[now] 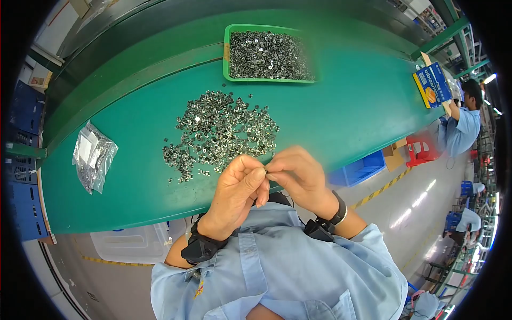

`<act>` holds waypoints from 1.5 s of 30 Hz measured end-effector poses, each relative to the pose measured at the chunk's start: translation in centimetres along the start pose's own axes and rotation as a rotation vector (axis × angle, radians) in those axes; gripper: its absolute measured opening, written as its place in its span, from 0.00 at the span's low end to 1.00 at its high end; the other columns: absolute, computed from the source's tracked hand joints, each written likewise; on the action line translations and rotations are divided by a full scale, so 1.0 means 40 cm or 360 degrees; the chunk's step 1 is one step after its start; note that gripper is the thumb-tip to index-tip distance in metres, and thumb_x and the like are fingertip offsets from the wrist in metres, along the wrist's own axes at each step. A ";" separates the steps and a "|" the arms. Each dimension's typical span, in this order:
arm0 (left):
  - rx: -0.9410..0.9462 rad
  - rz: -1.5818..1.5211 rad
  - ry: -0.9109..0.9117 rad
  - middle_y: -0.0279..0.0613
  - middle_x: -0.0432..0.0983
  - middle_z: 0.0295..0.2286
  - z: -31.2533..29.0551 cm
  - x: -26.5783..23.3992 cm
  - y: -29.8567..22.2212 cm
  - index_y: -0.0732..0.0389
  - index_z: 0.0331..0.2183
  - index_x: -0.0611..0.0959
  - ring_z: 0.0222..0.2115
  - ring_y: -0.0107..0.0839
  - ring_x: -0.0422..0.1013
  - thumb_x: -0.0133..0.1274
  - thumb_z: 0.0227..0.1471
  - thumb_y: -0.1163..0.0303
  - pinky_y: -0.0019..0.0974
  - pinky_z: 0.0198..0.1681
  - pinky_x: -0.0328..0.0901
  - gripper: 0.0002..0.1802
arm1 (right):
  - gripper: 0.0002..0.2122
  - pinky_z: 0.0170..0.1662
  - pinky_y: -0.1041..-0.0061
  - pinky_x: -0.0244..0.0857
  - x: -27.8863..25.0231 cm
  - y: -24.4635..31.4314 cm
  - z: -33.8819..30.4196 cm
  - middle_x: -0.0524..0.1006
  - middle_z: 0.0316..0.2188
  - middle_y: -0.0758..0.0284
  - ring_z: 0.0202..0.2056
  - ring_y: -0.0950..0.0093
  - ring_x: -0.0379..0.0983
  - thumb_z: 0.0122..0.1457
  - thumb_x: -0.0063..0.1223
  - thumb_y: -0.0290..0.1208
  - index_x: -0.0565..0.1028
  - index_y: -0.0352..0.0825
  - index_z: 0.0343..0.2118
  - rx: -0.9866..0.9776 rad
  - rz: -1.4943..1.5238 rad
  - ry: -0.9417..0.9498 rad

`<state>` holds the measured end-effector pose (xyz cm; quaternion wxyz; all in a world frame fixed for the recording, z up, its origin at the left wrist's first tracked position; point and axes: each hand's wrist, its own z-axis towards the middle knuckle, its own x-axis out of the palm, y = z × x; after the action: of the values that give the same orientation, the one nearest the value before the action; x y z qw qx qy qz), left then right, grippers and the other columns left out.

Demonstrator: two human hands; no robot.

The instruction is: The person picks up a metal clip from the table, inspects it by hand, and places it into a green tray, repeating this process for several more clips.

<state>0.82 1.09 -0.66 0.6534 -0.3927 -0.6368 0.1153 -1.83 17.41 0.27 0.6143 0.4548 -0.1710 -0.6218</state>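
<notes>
My left hand (240, 186) and my right hand (300, 178) meet at the near edge of the green table (128, 197). Between their pinched fingertips sits a small metal part (266, 171), mostly hidden by the fingers. Both hands are closed on it. Just beyond them spreads a loose pile of small silvery and dark metal parts (224, 130). Behind the pile stands a green tray (226, 66) filled with many similar parts.
A clear plastic bag (93, 157) of parts lies at the left. A blue and yellow box (432, 85) stands at the far right, near a person in a blue shirt (461, 130). Below the table are a blue bin (360, 169), a red stool (421, 152) and a clear plastic tub (130, 242).
</notes>
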 end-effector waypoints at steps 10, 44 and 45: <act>0.0071 0.0440 -0.0178 0.39 0.71 0.22 -0.006 0.023 -0.022 0.61 0.32 0.70 0.16 0.26 0.65 0.46 0.56 0.66 0.26 0.18 0.60 0.09 | 0.11 0.30 0.74 0.65 -0.014 -0.001 0.012 0.73 0.29 0.66 0.30 0.70 0.71 0.45 0.58 0.17 0.73 0.33 0.33 -0.0195 -0.0256 0.0052; -0.0182 0.0048 0.0032 0.40 0.73 0.24 -0.009 -0.003 -0.022 0.60 0.34 0.70 0.20 0.26 0.68 0.45 0.57 0.65 0.27 0.21 0.62 0.08 | 0.08 0.27 0.76 0.67 -0.019 -0.012 0.009 0.74 0.25 0.65 0.27 0.70 0.72 0.45 0.59 0.18 0.72 0.33 0.29 -0.0166 -0.0075 0.0115; -0.0189 0.0045 0.0069 0.40 0.74 0.24 -0.008 -0.006 -0.022 0.59 0.35 0.70 0.21 0.26 0.69 0.45 0.57 0.65 0.27 0.22 0.62 0.08 | 0.08 0.27 0.76 0.67 -0.019 -0.013 0.008 0.74 0.25 0.65 0.27 0.70 0.72 0.45 0.59 0.18 0.72 0.33 0.29 -0.0164 -0.0075 0.0114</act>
<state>0.77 0.24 -0.23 0.6410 -0.4420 -0.6226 0.0780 -2.51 18.09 0.33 0.6278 0.4484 -0.1059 -0.6274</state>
